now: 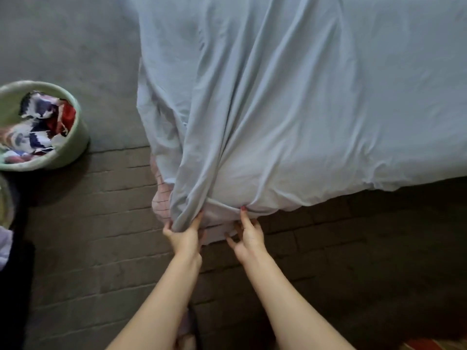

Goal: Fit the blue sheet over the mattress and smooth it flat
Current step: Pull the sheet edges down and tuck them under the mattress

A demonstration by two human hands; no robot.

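The pale blue sheet [303,97] lies over the mattress and fills the upper right of the head view, with long wrinkles running down to the near left corner. At that corner a strip of pink checked mattress [161,195] shows beside the sheet. My left hand [183,233] grips a bunched fold of the sheet at the corner, thumb on one side and fingers on the other. My right hand [246,236] reaches under the sheet's hem just to the right, index finger up against the cloth and the other fingers spread.
A pale green round basket [73,147] full of coloured cloth stands on the floor at the left. Grey carpet [70,46] lies beyond it, and dark brick-patterned floor [101,248] runs under my arms. Something dark stands at the far left edge.
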